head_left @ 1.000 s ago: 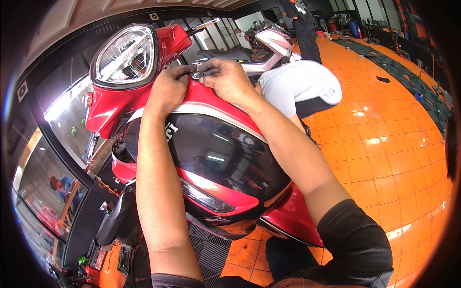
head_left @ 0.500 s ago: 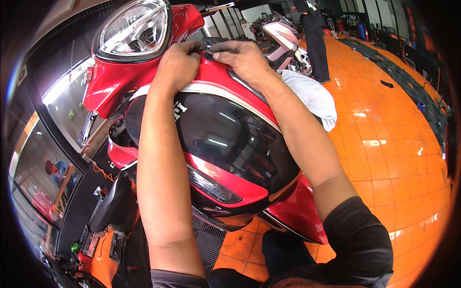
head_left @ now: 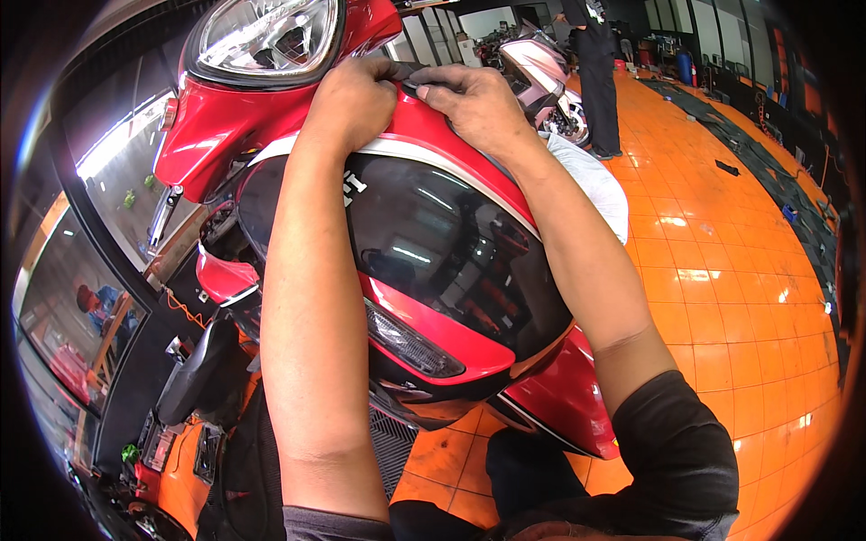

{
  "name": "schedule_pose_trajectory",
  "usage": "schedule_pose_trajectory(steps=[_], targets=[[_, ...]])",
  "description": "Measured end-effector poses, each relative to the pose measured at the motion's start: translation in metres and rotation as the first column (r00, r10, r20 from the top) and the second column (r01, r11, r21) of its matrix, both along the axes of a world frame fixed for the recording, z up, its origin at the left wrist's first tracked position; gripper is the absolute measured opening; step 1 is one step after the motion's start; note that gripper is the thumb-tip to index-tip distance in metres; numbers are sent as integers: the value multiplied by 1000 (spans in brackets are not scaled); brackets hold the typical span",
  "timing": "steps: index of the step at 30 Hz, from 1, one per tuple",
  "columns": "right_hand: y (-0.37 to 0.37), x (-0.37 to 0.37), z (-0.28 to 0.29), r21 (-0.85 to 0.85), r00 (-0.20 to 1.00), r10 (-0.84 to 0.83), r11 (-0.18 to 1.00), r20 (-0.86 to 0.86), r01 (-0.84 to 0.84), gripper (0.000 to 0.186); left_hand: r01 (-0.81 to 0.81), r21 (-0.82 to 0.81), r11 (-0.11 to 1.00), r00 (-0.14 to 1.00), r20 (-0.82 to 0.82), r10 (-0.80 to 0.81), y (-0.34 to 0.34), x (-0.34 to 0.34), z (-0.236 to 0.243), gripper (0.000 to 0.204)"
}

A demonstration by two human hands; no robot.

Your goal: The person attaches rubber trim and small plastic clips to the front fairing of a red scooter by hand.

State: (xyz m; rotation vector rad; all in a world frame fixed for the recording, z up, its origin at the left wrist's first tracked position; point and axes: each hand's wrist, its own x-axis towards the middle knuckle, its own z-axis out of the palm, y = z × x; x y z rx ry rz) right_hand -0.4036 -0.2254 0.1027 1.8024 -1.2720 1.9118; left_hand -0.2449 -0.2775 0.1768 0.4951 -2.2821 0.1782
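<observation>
A red scooter [head_left: 418, 123] with a glossy black front panel [head_left: 433, 243] fills the middle of the view. Its headlight [head_left: 266, 41] is at the upper left, and a dark-lensed lamp [head_left: 410, 341] is set in the red strip below the black panel. My left hand [head_left: 354, 104] is closed with curled fingers at the upper edge of the red bodywork. Beside it, my right hand [head_left: 476, 106] pinches with thumb and bent fingers at a small dark spot. The fingertips nearly meet, and whatever they grip is too small and covered to name.
A pale cloth [head_left: 591, 185] lies over the scooter's right side. Beyond it a person in dark trousers [head_left: 600, 86] stands near a pinkish scooter [head_left: 532, 72]. Orange tiles [head_left: 704, 298] cover the floor at right. A black seat [head_left: 203, 370] sits at lower left.
The view has shifted a little, so the scooter and my hands appear slightly farther right. Both hands stay at the same place on the bodywork, with small finger movements.
</observation>
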Motion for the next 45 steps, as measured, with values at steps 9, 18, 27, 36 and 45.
schedule_pose_trajectory(steps=[9, 18, 27, 36, 45], targets=[[3, 2, 1, -9, 994, -92, 996, -61, 92, 29, -55, -7, 998, 998, 4, 55, 3, 0, -1, 39], [-9, -3, -2, -70, 979, -172, 984, -111, 165, 28, -87, -131, 988, 990, 103, 101, 5, 5, -3, 41], [-3, 3, -3, -176, 928, -299, 948, -221, 264, 30, -57, -285, 957, 975, 189, 115, -1, 12, -6, 41], [11, 15, 10, 86, 821, -307, 916, -481, 393, 43, -44, -221, 974, 998, 31, 52, -13, 23, -7, 53], [52, -35, 99, -425, 974, -204, 877, 96, 226, 63, -304, -287, 908, 949, -10, 315, 26, 64, -47, 49]])
